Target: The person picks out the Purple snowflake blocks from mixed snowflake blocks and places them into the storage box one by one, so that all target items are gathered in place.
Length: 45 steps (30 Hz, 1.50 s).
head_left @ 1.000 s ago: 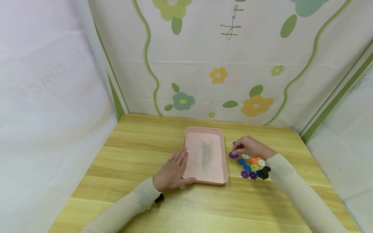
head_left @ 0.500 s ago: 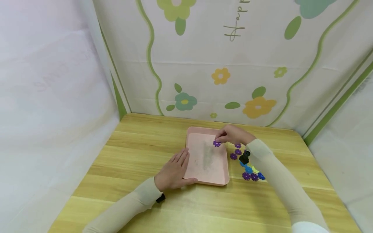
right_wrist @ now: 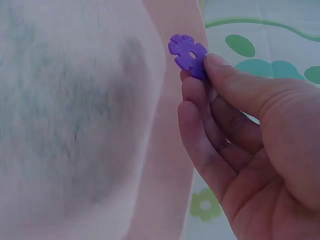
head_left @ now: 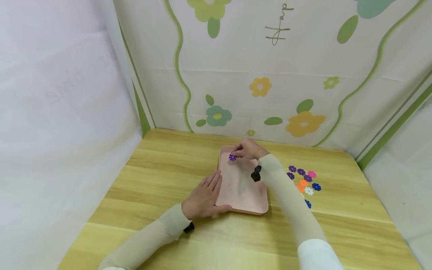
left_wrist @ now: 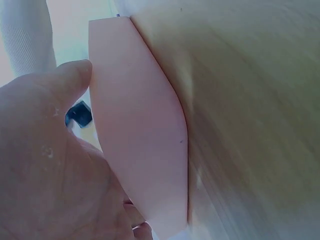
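My right hand [head_left: 250, 149] pinches a purple snowflake disc [right_wrist: 189, 55] between thumb and fingers. In the head view that disc hangs over the far left part of the pink tray [head_left: 233, 191]. The disc is flat and round, with notched edges and a hole in its middle. My left hand [head_left: 202, 197] lies along the tray's near left corner, thumb on the front rim and fingers along the left side. Seen from the left wrist, the thumb [left_wrist: 75, 75] rests at the rim, above the tray's outer wall [left_wrist: 140, 120].
Right of the tray, several loose discs lie on the wooden table [head_left: 351, 202]: purple [head_left: 301, 171], pink [head_left: 312, 174], orange [head_left: 303, 183], white [head_left: 308, 191] and blue [head_left: 316, 186]. My right sleeve [head_left: 287, 198] covers some of them. A flowered curtain [head_left: 236, 75] stands behind the table.
My right hand has carried the purple disc from the loose discs on the right, leftward over the tray to its far left part. The left hand keeps its place on the tray.
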{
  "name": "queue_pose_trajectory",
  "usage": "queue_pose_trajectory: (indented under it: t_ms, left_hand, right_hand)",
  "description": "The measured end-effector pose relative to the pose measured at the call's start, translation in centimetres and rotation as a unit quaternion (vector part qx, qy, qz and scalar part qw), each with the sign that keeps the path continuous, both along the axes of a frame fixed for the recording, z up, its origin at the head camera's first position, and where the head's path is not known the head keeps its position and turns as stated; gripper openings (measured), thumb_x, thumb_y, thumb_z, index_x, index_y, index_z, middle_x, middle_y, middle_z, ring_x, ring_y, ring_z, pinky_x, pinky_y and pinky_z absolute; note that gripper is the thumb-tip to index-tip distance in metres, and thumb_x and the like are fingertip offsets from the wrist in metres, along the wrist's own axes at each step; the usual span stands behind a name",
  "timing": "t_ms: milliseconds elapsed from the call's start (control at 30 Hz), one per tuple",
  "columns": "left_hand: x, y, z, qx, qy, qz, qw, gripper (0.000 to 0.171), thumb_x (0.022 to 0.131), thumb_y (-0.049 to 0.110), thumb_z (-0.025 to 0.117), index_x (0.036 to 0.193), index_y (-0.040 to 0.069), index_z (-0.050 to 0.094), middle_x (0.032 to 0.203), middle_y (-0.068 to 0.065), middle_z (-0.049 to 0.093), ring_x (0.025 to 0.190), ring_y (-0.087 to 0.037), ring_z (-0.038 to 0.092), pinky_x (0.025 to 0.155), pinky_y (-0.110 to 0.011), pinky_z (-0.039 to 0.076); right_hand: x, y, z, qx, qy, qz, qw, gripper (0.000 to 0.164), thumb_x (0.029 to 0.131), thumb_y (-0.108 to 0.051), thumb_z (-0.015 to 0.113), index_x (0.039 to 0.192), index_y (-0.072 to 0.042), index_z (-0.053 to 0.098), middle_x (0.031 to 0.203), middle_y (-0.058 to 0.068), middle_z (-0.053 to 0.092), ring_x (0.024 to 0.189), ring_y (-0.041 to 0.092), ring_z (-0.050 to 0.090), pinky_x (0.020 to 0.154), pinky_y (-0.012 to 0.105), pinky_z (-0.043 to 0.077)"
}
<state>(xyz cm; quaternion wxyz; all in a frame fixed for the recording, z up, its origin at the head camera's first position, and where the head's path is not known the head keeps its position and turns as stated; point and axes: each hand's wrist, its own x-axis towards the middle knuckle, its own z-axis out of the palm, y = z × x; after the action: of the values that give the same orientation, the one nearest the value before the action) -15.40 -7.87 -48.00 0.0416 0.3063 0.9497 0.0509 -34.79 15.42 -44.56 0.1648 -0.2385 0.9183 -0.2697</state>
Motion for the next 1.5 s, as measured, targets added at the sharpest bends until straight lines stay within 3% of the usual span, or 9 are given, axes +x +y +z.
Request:
queue_pose_trajectory:
  t_ms: [267, 367, 533, 733, 867, 1067, 1200, 1367, 1500]
  left_hand:
    - [-0.1, 0.1, 0.1, -0.004, 0.006, -0.003, 1.0000, 0.107, 0.100, 0.077, 0.044, 0.163, -0.007, 0.027, 0.175, -0.024, 0.017, 0.164, -0.037, 0.021, 0.130, -0.050, 0.031]
    - [-0.2, 0.1, 0.0, -0.005, 0.007, -0.002, 1.0000, 0.107, 0.100, 0.077, 0.044, 0.164, -0.007, 0.026, 0.176, -0.024, 0.017, 0.164, -0.036, 0.021, 0.130, -0.050, 0.031]
    - [-0.2, 0.2, 0.1, -0.010, 0.012, -0.003, 0.9999, 0.108, 0.100, 0.078, 0.043, 0.163, -0.007, 0.027, 0.175, -0.024, 0.018, 0.164, -0.037, 0.022, 0.130, -0.049, 0.032]
    - [-0.3, 0.1, 0.0, -0.012, 0.014, -0.006, 0.9998, 0.107, 0.099, 0.078, 0.044, 0.163, -0.007, 0.027, 0.176, -0.024, 0.017, 0.164, -0.037, 0.022, 0.130, -0.050, 0.031]
    - [-0.2, 0.1, 0.0, -0.012, 0.010, -0.007, 0.9998, 0.108, 0.099, 0.078, 0.044, 0.163, -0.007, 0.028, 0.175, -0.025, 0.018, 0.164, -0.037, 0.022, 0.130, -0.050, 0.031]
    - [-0.1, 0.2, 0.2, -0.014, 0.008, -0.002, 0.9999, 0.108, 0.099, 0.079, 0.042, 0.163, -0.007, 0.027, 0.176, -0.025, 0.017, 0.164, -0.038, 0.021, 0.131, -0.049, 0.031]
    - [-0.1, 0.2, 0.3, -0.014, 0.003, -0.003, 0.9999, 0.109, 0.099, 0.079, 0.042, 0.164, -0.007, 0.026, 0.176, -0.025, 0.016, 0.164, -0.038, 0.021, 0.130, -0.050, 0.031]
    - [-0.1, 0.2, 0.3, -0.020, -0.003, 0.000, 0.9998, 0.110, 0.098, 0.080, 0.042, 0.165, -0.006, 0.024, 0.176, -0.024, 0.014, 0.165, -0.037, 0.019, 0.131, -0.050, 0.029]
    - [-0.1, 0.2, 0.2, -0.024, 0.000, 0.005, 0.9997, 0.112, 0.098, 0.082, 0.040, 0.165, -0.006, 0.023, 0.176, -0.024, 0.013, 0.165, -0.036, 0.019, 0.131, -0.050, 0.030]
  right_hand:
    - [-0.7, -2.1, -2.2, -0.031, 0.021, -0.052, 0.998, 0.019, 0.102, -0.019, 0.072, 0.106, -0.005, 0.084, 0.094, 0.009, 0.082, 0.073, 0.013, 0.066, 0.063, 0.020, 0.049]
    - [-0.5, -2.4, -2.6, -0.045, 0.014, -0.069, 0.997, 0.019, 0.103, -0.016, 0.071, 0.108, -0.004, 0.084, 0.097, 0.012, 0.082, 0.075, 0.013, 0.066, 0.066, 0.021, 0.049]
    - [-0.1, -2.9, -2.7, -0.062, -0.006, -0.091, 0.994, 0.020, 0.105, -0.013, 0.067, 0.113, -0.003, 0.082, 0.105, 0.013, 0.082, 0.081, 0.011, 0.068, 0.072, 0.021, 0.051]
    - [0.3, -3.3, -2.4, -0.058, -0.005, -0.118, 0.991, 0.020, 0.104, -0.016, 0.068, 0.105, -0.003, 0.084, 0.096, 0.016, 0.080, 0.067, 0.014, 0.057, 0.065, 0.025, 0.046]
    - [0.6, -3.5, -2.3, -0.065, -0.016, -0.129, 0.989, 0.020, 0.105, -0.012, 0.066, 0.113, -0.004, 0.083, 0.104, 0.014, 0.081, 0.074, 0.016, 0.063, 0.067, 0.025, 0.048]
    - [1.0, -3.2, -2.1, -0.048, 0.002, -0.113, 0.992, 0.021, 0.105, -0.010, 0.066, 0.116, -0.002, 0.081, 0.108, 0.016, 0.080, 0.076, 0.017, 0.061, 0.069, 0.026, 0.048]
    - [0.9, -2.4, -1.6, -0.012, 0.017, -0.103, 0.994, 0.023, 0.105, -0.013, 0.066, 0.120, -0.002, 0.079, 0.116, 0.016, 0.079, 0.086, 0.019, 0.066, 0.074, 0.029, 0.055]
    - [1.6, -0.4, 0.0, 0.013, 0.033, -0.071, 0.997, 0.023, 0.105, -0.016, 0.067, 0.118, -0.001, 0.079, 0.115, 0.017, 0.079, 0.097, 0.027, 0.074, 0.082, 0.036, 0.063]
    - [2.5, 2.0, 1.6, 0.026, 0.058, -0.031, 0.997, 0.021, 0.104, -0.015, 0.068, 0.115, -0.001, 0.079, 0.110, 0.017, 0.080, 0.097, 0.029, 0.076, 0.085, 0.040, 0.064]
